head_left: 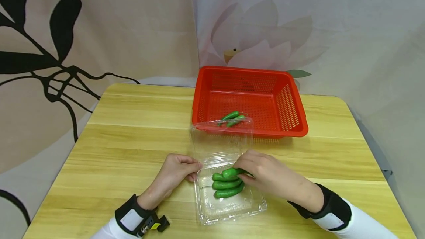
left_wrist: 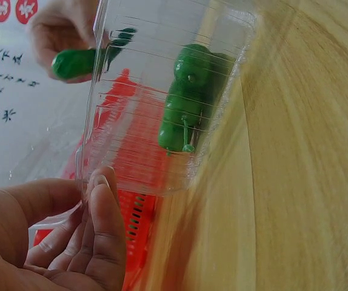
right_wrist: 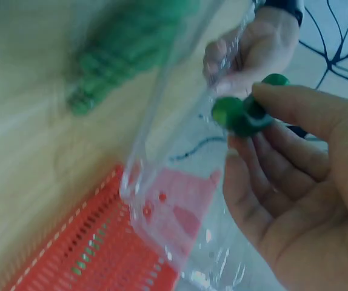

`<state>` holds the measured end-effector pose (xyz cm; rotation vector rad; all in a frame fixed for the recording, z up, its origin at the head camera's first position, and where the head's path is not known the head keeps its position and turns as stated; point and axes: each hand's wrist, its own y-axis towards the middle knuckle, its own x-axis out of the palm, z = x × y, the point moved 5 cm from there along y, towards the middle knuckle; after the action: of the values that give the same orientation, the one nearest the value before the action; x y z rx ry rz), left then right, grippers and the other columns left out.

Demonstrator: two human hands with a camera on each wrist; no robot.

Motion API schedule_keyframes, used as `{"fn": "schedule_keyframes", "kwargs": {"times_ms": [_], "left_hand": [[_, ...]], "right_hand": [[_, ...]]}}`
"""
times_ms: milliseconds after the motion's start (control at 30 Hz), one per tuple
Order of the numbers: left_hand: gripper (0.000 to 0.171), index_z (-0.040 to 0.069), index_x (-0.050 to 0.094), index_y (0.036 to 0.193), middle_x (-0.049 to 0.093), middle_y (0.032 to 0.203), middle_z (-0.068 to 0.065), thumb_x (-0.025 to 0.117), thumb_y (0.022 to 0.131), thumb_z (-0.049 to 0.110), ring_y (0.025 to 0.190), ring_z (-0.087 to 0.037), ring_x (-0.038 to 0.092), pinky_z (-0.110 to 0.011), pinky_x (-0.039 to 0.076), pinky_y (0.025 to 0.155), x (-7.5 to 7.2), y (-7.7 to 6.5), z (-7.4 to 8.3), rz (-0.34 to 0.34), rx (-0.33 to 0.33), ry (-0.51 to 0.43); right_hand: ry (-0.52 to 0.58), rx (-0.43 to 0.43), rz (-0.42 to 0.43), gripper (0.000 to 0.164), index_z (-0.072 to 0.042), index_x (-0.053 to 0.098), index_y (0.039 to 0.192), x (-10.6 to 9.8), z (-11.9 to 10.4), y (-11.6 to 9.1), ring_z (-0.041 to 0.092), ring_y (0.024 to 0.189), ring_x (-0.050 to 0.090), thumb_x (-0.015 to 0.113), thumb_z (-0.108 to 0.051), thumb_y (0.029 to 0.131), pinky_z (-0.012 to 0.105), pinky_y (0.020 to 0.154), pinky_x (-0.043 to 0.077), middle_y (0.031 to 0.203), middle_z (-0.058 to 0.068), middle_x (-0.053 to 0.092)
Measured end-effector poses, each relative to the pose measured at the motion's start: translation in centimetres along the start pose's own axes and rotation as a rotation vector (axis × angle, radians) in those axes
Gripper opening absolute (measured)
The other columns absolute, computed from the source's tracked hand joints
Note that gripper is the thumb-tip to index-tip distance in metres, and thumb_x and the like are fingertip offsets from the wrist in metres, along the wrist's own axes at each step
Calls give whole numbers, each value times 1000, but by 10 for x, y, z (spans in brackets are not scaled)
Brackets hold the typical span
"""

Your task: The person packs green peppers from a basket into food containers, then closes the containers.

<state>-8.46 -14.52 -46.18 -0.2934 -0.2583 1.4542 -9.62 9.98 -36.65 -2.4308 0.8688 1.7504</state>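
Note:
A clear plastic clamshell box (head_left: 212, 209) lies with its lid (head_left: 212, 139) folded back toward the red basket. My left hand (head_left: 177, 172) pinches the box's left rim near the hinge between thumb and fingers. In my right hand (head_left: 265, 172) a green pepper (head_left: 230, 173) is pinched, over the box. Below it, several green peppers (head_left: 228, 192) lie side by side in the box. The left wrist view shows the held pepper (left_wrist: 74, 64) above the rim, apart from the peppers (left_wrist: 183, 106) inside. The right wrist view is blurred, with the held pepper (right_wrist: 240, 116) between thumb and fingers.
Behind the box stands a red perforated basket (head_left: 292, 121) with a few green peppers (head_left: 232, 115) in it, seen near the lid's far edge. All of this is on a wood-grain table (head_left: 132, 121). A printed cloth (head_left: 149, 28) hangs behind the table.

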Motion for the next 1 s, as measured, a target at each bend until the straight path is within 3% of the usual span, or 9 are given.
{"fn": "schedule_keyframes", "kwargs": {"times_ms": [200,467,1000], "left_hand": [[16,-14,75,100,73,79,-22,76,91,-1,59,-15,66,-25,60,57,-1,-1,1,-1,6,-3],[17,-15,74,100,73,77,-21,76,91,-1,59,-14,66,-25,60,57,0,-1,1,-9,14,-7],[18,-14,75,101,73,76,-19,78,92,2,59,-15,66,-25,60,57,0,0,0,-4,3,1]], "right_hand": [[3,-40,-156,19,-12,72,100,22,-11,1,5,90,63,85,-7,87,28,87,59,96,-7,67],[23,-21,-362,12,-16,71,92,43,-19,-1,-3,78,53,82,-12,90,18,71,51,85,-14,60],[-25,-8,-452,15,-19,73,89,54,-19,-2,-4,79,58,87,-18,87,19,68,51,87,-15,66]]}}
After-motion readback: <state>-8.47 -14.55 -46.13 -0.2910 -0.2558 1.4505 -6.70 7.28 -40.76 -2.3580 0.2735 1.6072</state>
